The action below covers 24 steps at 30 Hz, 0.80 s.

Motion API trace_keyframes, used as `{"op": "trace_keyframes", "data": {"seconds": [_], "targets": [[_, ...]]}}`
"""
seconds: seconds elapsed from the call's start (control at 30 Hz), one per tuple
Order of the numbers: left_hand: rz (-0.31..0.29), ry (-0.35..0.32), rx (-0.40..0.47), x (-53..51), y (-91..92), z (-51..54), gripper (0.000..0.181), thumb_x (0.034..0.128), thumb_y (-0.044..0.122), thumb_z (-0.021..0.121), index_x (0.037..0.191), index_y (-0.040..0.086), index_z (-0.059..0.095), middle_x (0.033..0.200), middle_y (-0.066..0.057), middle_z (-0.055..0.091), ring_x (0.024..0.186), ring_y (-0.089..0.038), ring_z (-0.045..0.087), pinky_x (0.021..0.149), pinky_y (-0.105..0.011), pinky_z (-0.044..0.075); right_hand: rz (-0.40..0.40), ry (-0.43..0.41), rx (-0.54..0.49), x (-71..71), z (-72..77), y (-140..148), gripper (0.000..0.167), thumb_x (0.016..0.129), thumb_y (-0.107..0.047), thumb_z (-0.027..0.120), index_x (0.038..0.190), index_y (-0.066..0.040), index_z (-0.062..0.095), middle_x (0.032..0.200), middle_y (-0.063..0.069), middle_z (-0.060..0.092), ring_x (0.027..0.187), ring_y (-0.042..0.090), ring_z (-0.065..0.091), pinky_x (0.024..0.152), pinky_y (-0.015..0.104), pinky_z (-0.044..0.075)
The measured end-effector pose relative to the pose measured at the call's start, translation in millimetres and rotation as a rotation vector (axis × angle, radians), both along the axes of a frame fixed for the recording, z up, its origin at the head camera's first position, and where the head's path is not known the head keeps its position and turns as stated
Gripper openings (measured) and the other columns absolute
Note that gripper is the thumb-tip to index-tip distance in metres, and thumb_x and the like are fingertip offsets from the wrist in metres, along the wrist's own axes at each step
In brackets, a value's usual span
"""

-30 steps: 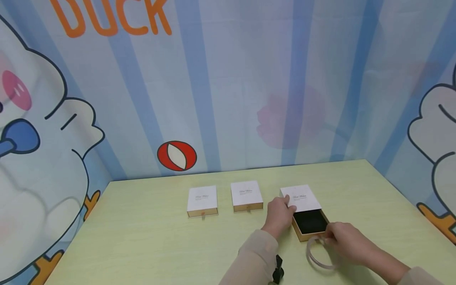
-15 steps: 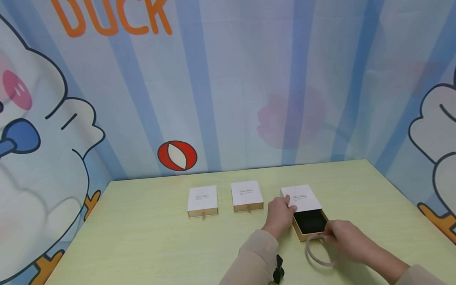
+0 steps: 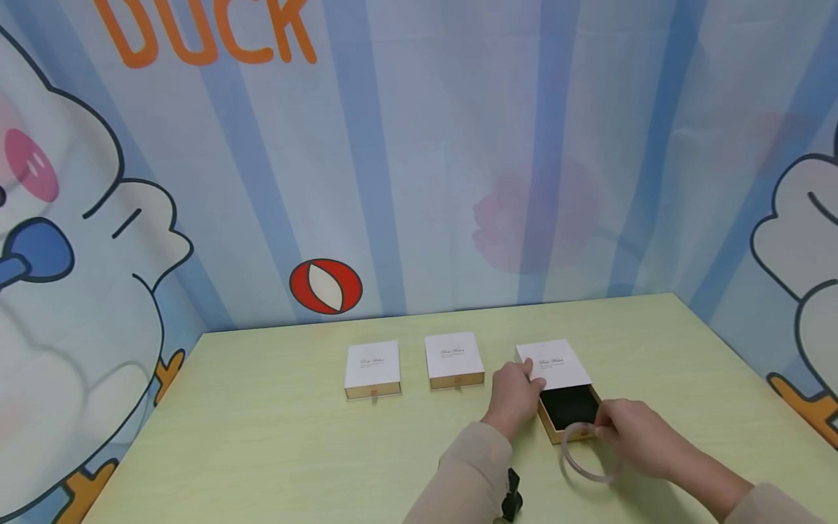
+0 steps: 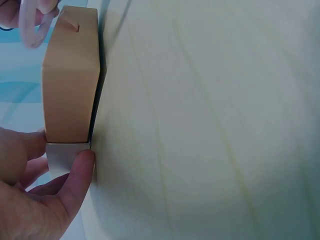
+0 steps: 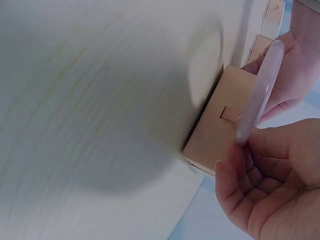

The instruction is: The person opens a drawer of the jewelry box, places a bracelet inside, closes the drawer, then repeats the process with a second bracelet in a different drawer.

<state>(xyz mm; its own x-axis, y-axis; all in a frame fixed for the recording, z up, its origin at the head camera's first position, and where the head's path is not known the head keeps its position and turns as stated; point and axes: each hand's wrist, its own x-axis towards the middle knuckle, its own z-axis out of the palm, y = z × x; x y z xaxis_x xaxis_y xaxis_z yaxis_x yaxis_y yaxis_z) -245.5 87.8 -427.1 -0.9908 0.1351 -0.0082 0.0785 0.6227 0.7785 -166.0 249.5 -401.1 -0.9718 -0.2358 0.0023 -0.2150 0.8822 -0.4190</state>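
Observation:
At the right of the table in the head view, a white gift box [image 3: 555, 365] has its tan drawer [image 3: 556, 434] pulled out toward me, showing a black lining [image 3: 568, 406]. My left hand [image 3: 513, 399] grips the sides of the white sleeve, thumb and fingers either side of it in the left wrist view. My right hand [image 3: 638, 437] pinches a pale, translucent bangle [image 5: 262, 90] by its edge. The bangle hangs tilted at the drawer's front, partly overlapping it in the head view. A small ribbon tab [image 5: 231, 114] sticks out of the drawer front. Nothing is seen lying in the drawer.
Two more white gift boxes with tan fronts, one at far left [image 3: 372, 370] and one in the middle [image 3: 455, 360], stand shut in a row left of the gripped box. A printed cloth backdrop [image 3: 445, 182] rises behind the pale yellow table [image 3: 275, 437].
My right hand has risen slightly, bringing the bangle up so its top edge overlaps the drawer front more. My left hand and the boxes have stayed put.

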Motion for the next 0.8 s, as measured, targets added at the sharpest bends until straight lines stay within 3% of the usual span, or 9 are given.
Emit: {"op": "trace_keyframes", "data": {"seconds": [0.27,0.5,0.8], "targets": [[-0.003,0.006,-0.005,0.0,-0.4,-0.2,0.038,0.09,0.018,0.064,0.126,0.007,0.06,0.129,-0.001,0.06,0.102,-0.01,0.056,0.073,-0.021,0.043,0.003,0.005,-0.001,-2.0,2.7,0.7,0.006,0.083,-0.003,0.066,0.078,-0.005,0.063,0.071,0.0,0.059,0.066,0.011,0.049,0.053,0.023,0.041],[0.005,-0.03,0.023,-1.4,0.5,-2.3,0.039,0.0903,0.019,0.064,0.128,0.008,0.059,0.131,0.0,0.059,0.094,-0.015,0.055,0.066,-0.022,0.042,-0.004,0.007,-0.002,-4.7,5.0,2.2,0.005,0.084,-0.001,0.064,0.079,-0.003,0.063,0.073,0.001,0.06,0.067,0.012,0.051,0.054,0.023,0.043],[0.008,-0.012,0.005,-1.5,0.7,-2.2,0.039,0.0898,0.019,0.064,0.126,0.007,0.06,0.129,0.0,0.06,0.099,-0.009,0.055,0.076,-0.022,0.044,-0.013,-0.009,-0.006,-9.2,9.8,2.9,0.005,0.085,-0.001,0.062,0.081,0.001,0.064,0.074,0.003,0.061,0.067,0.012,0.053,0.054,0.022,0.045]]}}
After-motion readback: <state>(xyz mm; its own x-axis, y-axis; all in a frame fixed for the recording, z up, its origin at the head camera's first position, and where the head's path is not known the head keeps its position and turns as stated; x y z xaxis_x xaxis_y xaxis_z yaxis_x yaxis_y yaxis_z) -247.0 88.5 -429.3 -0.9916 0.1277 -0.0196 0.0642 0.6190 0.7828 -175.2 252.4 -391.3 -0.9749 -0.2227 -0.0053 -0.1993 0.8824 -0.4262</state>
